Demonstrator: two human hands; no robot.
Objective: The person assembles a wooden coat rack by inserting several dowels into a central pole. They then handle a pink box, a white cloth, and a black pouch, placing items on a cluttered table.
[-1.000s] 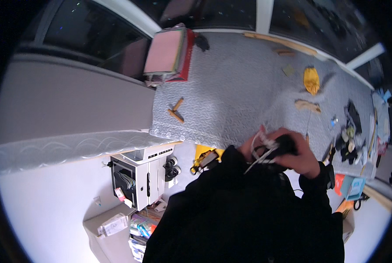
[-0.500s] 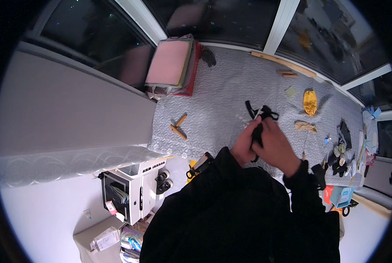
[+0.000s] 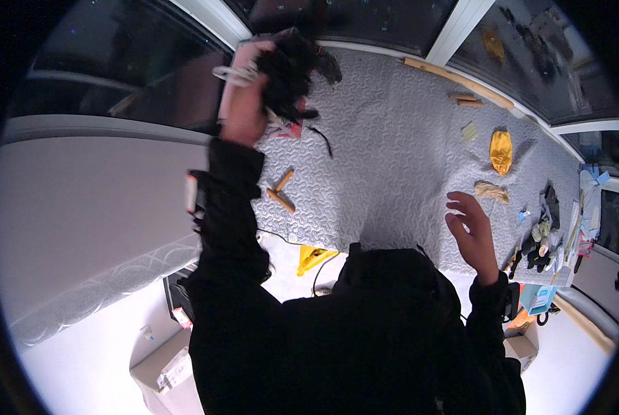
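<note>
My left hand [image 3: 246,114] is raised at the far left, its fingers closed on a blurred, dark bundle of black cords [image 3: 286,75]. A white cord loop [image 3: 237,75] juts out to the left of that hand. The bundle hangs in front of the pink-topped stack [image 3: 228,104] and partly hides it; whether the two touch I cannot tell. My right hand [image 3: 472,232] hovers over the right part of the quilted grey cover [image 3: 392,138] with its fingers apart and bent, holding nothing. Nearest to it lies a beige cloth bundle [image 3: 491,191].
Wooden sticks [image 3: 281,191] lie on the cover at the left. A yellow pouch [image 3: 501,153], a pale green square [image 3: 469,131] and small wooden blocks [image 3: 466,100] lie at the right. Dark cloth items [image 3: 538,256] crowd the right end. Windows border the far edge.
My hands have come apart. The left has swung far and left with the black bundle; the right has let go, opened and moved right.
</note>
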